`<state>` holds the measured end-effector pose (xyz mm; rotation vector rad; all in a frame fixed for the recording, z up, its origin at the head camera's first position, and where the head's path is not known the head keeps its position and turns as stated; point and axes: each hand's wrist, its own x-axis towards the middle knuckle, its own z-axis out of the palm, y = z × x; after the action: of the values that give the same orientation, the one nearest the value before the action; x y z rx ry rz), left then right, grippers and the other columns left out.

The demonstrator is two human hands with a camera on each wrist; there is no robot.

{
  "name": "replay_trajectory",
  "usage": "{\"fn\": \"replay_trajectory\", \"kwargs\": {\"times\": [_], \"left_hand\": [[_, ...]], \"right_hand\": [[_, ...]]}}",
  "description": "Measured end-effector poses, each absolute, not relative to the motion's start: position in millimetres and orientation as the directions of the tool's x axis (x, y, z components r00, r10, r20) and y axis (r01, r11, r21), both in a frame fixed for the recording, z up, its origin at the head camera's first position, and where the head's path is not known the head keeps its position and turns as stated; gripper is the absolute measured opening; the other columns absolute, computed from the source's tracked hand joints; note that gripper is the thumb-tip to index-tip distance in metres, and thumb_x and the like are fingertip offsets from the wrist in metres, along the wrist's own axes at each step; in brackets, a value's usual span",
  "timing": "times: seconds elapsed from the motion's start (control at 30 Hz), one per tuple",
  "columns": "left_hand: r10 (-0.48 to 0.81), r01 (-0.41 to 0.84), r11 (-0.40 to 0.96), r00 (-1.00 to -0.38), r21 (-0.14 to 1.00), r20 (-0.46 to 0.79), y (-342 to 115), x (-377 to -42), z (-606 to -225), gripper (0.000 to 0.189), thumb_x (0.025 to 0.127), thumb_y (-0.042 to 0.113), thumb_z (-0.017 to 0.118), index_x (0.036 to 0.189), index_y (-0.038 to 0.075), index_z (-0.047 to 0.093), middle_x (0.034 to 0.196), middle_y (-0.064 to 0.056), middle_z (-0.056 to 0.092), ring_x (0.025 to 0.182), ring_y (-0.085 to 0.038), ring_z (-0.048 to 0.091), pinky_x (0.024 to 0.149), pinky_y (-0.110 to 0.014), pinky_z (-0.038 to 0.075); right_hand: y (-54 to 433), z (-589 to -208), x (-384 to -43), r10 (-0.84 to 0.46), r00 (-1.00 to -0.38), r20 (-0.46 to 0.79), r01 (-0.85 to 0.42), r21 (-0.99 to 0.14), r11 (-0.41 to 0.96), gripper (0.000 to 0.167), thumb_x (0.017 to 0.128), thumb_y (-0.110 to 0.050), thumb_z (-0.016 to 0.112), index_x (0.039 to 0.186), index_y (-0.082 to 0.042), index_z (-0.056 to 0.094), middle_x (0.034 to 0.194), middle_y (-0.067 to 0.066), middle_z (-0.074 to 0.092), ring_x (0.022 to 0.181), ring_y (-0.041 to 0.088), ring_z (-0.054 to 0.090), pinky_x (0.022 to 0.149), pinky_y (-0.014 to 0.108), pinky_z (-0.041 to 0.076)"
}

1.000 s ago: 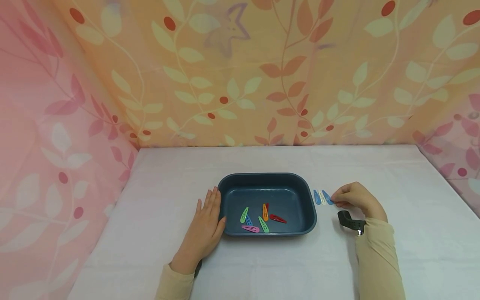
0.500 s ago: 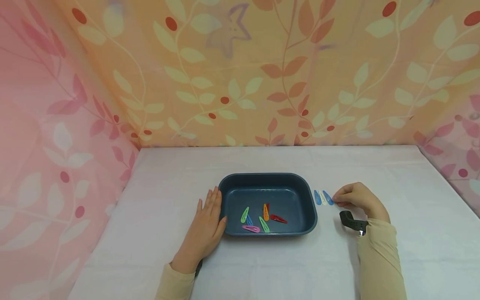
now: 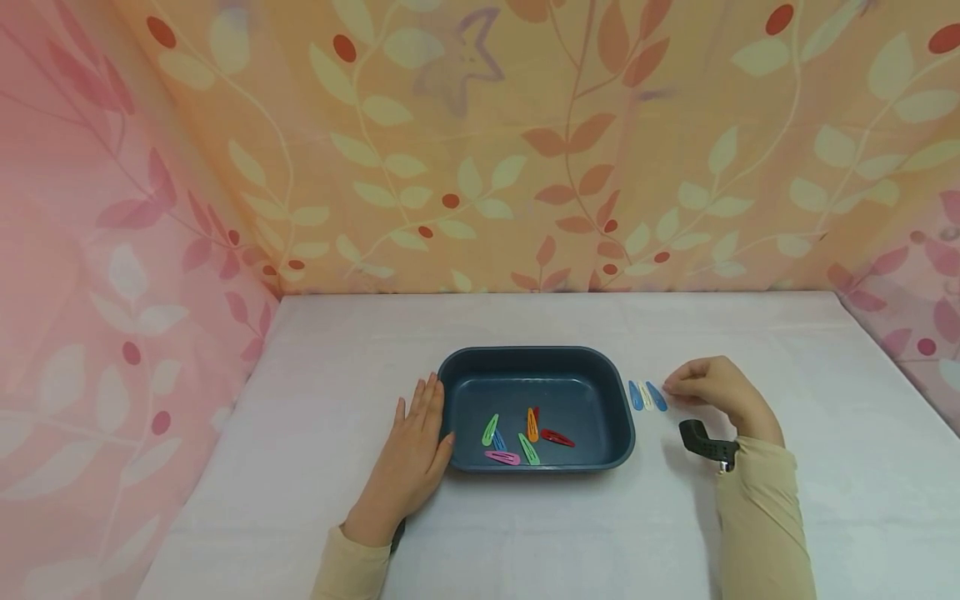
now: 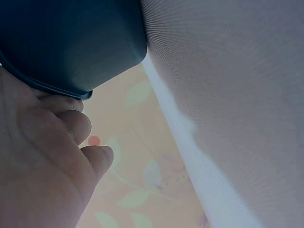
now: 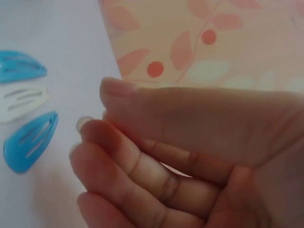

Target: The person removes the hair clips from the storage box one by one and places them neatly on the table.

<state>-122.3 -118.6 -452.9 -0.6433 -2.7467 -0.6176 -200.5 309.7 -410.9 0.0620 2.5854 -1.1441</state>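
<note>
My left hand [image 3: 408,454] lies with straight fingers against the left wall of a dark blue tray [image 3: 536,392]; in the left wrist view its fingers rest at the tray's rim [image 4: 52,89]. Right of the tray a blue snap hair clip [image 3: 635,396], a white hair clip [image 3: 646,395] and another blue hair clip [image 3: 657,397] lie side by side on the table. Just right of this row hovers my right hand [image 3: 716,392], fingers loosely bent. In the right wrist view nothing sits between thumb and fingers, and the nearest blue clip [image 5: 28,145] lies apart from the fingertips.
Inside the tray lie several hair clips: green [image 3: 490,430], pink [image 3: 502,457], orange [image 3: 532,425] and red [image 3: 558,437] among them. A white cloth covers the table [image 3: 570,533]. Patterned fabric [image 3: 480,167] hangs along the back and both sides.
My right hand has let go of the rightmost blue hair clip and drawn slightly up and right from it. My left hand stays at the tray.
</note>
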Motion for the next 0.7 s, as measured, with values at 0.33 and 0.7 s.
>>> {"fn": "replay_trajectory", "kwargs": {"times": [0.33,0.7], "left_hand": [[0.361,0.466,0.816,-0.873,0.343,0.327,-121.2,-121.5,-451.2,0.064,0.094,0.019,0.051,0.144,-0.011,0.024,0.153,-0.022,0.019,0.14,-0.036,0.018,0.107,-0.059,0.018],[0.365,0.468,0.814,-0.873,0.344,0.323,-119.8,-121.1,-453.1,0.064,0.094,0.019,0.05,0.144,-0.01,0.024,0.153,-0.022,0.018,0.14,-0.036,0.018,0.107,-0.059,0.017]], "right_hand": [[298.3,-398.7,-198.0,-0.145,-0.97,-0.196,0.059,-0.765,0.641,0.024,0.088,-0.014,0.065,0.098,0.008,0.068,0.091,0.014,0.07,0.08,0.021,0.066,0.072,0.027,0.051],[274.3,-378.1,-196.6,-0.219,-0.965,-0.143,-0.023,-0.786,0.618,0.021,0.086,-0.012,0.067,0.098,0.005,0.067,0.089,0.013,0.07,0.08,0.025,0.065,0.074,0.032,0.049]]}}
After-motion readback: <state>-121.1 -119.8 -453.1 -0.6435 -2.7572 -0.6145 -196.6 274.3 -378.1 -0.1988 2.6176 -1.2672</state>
